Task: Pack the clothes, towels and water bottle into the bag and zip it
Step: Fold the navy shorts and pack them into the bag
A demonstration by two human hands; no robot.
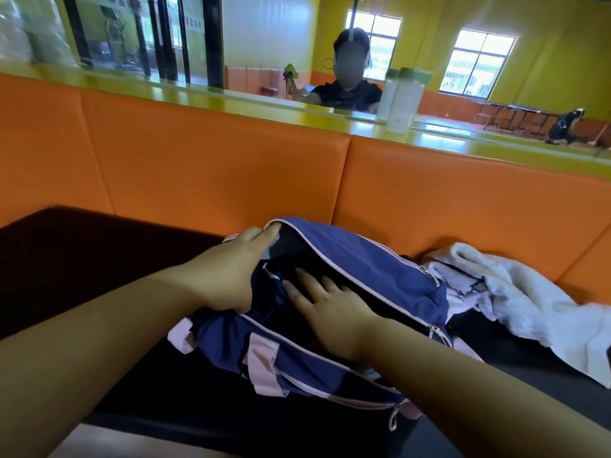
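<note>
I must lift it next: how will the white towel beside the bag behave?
The white towel lies crumpled in soft folds, so it will probably droop. It looks thick and fluffy, likely bulky yet light. A trailing end may drag.

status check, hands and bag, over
Left hand gripping open bag rim. Right hand flat inside, pressing contents. White towel still outside, right of bag. Nothing blocking.

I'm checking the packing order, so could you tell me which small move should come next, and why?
Probably lift the right hand out of the bag and reach for the towel: the bag is unzipped and held open by the left hand, and the towel lies outside it.
</note>
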